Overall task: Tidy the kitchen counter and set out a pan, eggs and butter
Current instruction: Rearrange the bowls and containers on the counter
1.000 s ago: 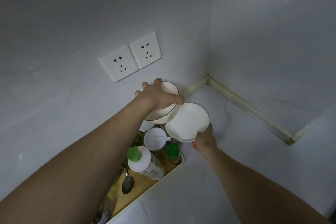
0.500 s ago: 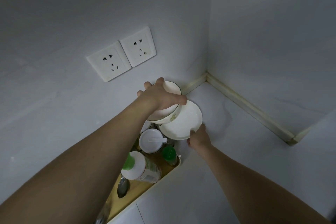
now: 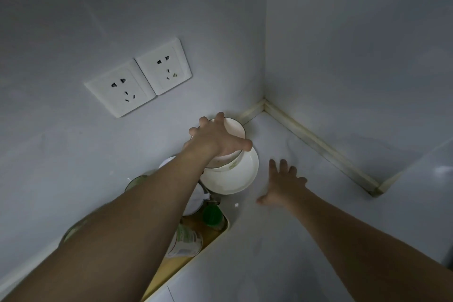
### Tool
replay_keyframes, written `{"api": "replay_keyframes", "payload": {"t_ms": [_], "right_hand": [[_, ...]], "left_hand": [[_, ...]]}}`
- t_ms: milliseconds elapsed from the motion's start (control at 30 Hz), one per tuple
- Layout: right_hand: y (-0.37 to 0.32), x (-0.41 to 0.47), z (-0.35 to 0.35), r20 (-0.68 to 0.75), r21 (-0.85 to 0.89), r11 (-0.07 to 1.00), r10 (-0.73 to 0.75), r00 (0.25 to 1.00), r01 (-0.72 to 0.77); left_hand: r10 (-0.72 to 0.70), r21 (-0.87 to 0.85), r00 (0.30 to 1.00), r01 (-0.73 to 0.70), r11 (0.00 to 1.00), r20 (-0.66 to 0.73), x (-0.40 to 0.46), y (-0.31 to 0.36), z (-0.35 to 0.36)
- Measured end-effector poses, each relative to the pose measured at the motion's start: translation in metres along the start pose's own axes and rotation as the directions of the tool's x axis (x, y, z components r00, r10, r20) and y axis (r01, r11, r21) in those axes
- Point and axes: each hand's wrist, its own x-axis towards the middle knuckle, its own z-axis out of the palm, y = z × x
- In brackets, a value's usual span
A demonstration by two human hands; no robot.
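White bowl [image 3: 229, 164], green print; white plate [image 3: 241, 175].

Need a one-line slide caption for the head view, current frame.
Left hand grips a white bowl on a white plate near the counter corner; right hand open beside it.

A bowl [image 3: 226, 159] sits on a plate [image 3: 239, 178] on the desk [image 3: 306, 240], near the back corner where two walls meet. The left hand [image 3: 215, 138] grips the bowl's rim from above, and the right hand [image 3: 282, 186] lies spread just beside the plate at 3 o'clock. A tray [image 3: 196, 247] holding jars and a bottle [image 3: 185, 243] lies at 7 o'clock from the plate, and two wall sockets [image 3: 139, 78] are at 11 o'clock, above the desk.
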Motion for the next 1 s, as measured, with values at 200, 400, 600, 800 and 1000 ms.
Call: {"api": "replay_keyframes", "payload": {"t_ms": [200, 400, 600, 800, 1000], "right_hand": [[-0.002, 0.001, 0.034, 0.179, -0.108, 0.994, 0.027, 0.984, -0.007], [-0.002, 0.006, 0.034, 0.2, -0.072, 0.997, 0.02, 0.98, -0.005], [-0.006, 0.008, 0.03, 0.204, -0.082, 0.997, 0.024, 0.979, -0.008], [-0.006, 0.011, 0.029, 0.213, -0.078, 0.997, 0.025, 0.977, -0.008], [-0.008, 0.012, 0.028, 0.22, -0.092, 0.996, 0.029, 0.975, -0.008]], "left_hand": [[0.139, 0.206, 0.99, -0.136, 0.969, -0.001, 0.008, 0.008, 0.028], [0.188, 0.372, 0.979, -0.202, 0.906, 0.074, 0.024, -0.006, 0.046], [0.26, 0.38, 0.958, -0.288, 0.879, 0.124, 0.034, -0.02, 0.058], [0.31, 0.418, 0.94, -0.341, 0.842, 0.142, 0.037, -0.02, 0.066], [0.29, 0.459, 0.944, -0.33, 0.825, 0.159, 0.039, -0.025, 0.071]]}}
